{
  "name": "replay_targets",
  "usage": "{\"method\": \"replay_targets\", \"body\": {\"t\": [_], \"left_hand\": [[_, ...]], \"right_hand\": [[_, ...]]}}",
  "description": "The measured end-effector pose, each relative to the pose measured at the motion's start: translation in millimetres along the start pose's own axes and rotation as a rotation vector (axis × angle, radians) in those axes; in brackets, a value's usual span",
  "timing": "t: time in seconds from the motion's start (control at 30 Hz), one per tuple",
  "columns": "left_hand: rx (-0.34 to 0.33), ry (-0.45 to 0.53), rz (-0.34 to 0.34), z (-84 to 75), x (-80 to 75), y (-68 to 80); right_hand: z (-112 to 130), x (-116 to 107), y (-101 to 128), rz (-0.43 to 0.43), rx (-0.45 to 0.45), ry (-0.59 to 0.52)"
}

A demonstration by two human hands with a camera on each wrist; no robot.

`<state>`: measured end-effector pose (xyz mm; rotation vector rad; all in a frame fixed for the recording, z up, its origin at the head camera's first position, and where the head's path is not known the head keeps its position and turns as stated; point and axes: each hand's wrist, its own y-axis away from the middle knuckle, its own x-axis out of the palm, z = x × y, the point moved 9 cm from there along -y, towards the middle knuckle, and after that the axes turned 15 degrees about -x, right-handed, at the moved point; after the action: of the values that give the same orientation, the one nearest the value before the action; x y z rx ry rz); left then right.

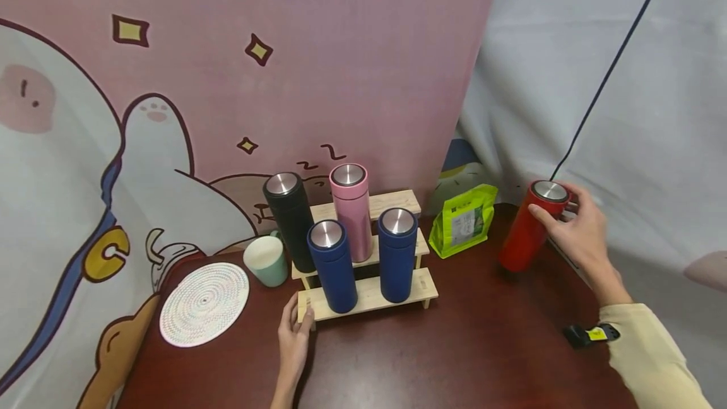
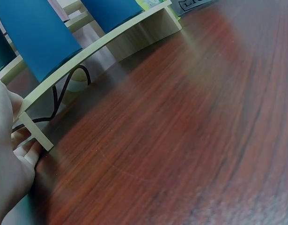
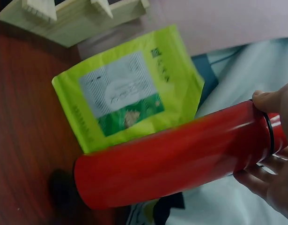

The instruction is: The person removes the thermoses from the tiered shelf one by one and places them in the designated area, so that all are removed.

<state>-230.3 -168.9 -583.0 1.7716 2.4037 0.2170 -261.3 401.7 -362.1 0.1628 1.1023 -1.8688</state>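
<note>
A red thermos with a silver lid top is in my right hand, whose thumb and fingers wrap it near the top. In the right wrist view the thermos overlaps a lime-green pouch, its base close over the table. My left hand grips the left end of a stepped wooden rack at the lowest tier; some of its fingers are behind the leg in the left wrist view. Two blue thermoses stand on that tier. Behind them are a black thermos and a pink thermos.
Left of the rack are a mint-green mug and a round white woven mat. The pouch stands right of the rack, by the back wall cloth. A dark cord runs down the right cloth to behind the red thermos.
</note>
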Motion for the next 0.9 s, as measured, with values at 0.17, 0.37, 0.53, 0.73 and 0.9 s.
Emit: {"method": "replay_targets", "body": {"t": [0.17,0.37,0.53,0.73,0.9], "left_hand": [[-0.009,0.007,-0.006,2.2,-2.5,1.2],[0.016,0.004,0.002,1.6,-2.2,-0.8],[0.008,-0.004,0.008,3.8,-3.1,-0.5],[0.012,-0.009,0.019,3.8,-1.9,0.0],[0.027,0.012,0.021,0.6,0.3,-3.3]], "right_hand": [[-22,1,2,0.003,0.058,0.019],[-38,4,3,-0.021,0.08,0.029],[-54,7,13,-0.041,0.128,0.055],[-60,10,16,-0.019,0.179,0.073],[-58,13,9,0.04,0.17,0.049]]}}
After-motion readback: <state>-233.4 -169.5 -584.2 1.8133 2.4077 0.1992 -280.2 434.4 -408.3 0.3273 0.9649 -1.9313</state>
